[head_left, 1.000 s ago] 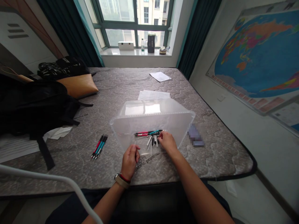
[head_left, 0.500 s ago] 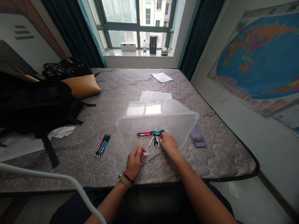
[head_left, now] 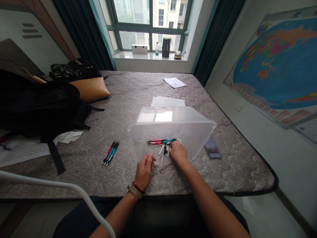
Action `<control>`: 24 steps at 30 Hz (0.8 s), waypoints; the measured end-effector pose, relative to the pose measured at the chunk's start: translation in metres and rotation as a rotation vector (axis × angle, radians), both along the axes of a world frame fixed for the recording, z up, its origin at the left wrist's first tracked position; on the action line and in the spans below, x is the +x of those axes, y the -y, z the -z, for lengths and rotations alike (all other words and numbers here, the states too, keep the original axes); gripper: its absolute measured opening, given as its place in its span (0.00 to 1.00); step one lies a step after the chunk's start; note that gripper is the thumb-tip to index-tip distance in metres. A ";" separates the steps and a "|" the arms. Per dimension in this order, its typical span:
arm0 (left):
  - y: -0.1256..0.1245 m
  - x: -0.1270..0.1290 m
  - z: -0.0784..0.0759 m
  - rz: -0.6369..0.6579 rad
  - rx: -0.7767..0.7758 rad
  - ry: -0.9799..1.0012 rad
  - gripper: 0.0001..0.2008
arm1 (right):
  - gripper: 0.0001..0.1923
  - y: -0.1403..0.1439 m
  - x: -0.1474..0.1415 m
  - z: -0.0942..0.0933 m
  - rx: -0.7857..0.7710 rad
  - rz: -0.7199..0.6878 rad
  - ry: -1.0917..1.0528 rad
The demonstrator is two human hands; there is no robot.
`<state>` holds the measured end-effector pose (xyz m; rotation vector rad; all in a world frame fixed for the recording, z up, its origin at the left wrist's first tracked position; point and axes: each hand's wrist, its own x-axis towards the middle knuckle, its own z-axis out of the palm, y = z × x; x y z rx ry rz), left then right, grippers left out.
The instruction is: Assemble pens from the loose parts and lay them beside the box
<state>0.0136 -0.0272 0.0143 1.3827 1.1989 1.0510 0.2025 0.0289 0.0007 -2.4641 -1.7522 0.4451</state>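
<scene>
A clear plastic bin [head_left: 173, 127] lies on its side on the mattress, its opening toward me. Inside it are red, teal and black pen barrels [head_left: 160, 141], with black and white pen parts [head_left: 163, 150] in a loose heap. My left hand [head_left: 145, 170], at the bin's front left, is closed in a pinch on a thin pen refill [head_left: 153, 151] whose tip points up. My right hand [head_left: 178, 152] reaches into the bin at the heap's right side, fingers curled together; what they grip is hidden. Several assembled pens [head_left: 110, 153] lie side by side to the left.
A black backpack [head_left: 49, 105] and a tan pouch [head_left: 91, 90] occupy the left side. Paper sheets [head_left: 168, 101] lie behind the bin, and a blurred purple item [head_left: 211, 147] lies to its right. A white curved tube [head_left: 61, 186] crosses the lower left.
The view has shifted slightly, so everything sits a little further right. Both hands keep nearly the same pose beside the pen parts.
</scene>
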 end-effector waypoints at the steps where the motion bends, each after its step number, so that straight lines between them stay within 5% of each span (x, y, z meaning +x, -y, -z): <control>1: 0.000 0.000 0.000 0.002 -0.001 -0.002 0.17 | 0.12 0.000 -0.001 0.000 -0.019 0.000 0.001; 6: 0.001 0.001 0.002 0.028 -0.001 -0.024 0.18 | 0.11 0.002 0.001 -0.002 -0.046 -0.038 -0.005; 15: -0.003 0.002 0.006 0.032 -0.009 -0.051 0.17 | 0.09 0.002 0.026 0.005 0.201 -0.032 -0.148; 20: -0.004 0.001 0.007 0.050 -0.021 -0.042 0.18 | 0.07 -0.005 0.022 0.011 0.304 0.131 -0.834; 24: -0.005 0.001 0.007 0.059 -0.018 -0.055 0.18 | 0.18 0.002 0.006 0.004 0.452 0.262 -1.378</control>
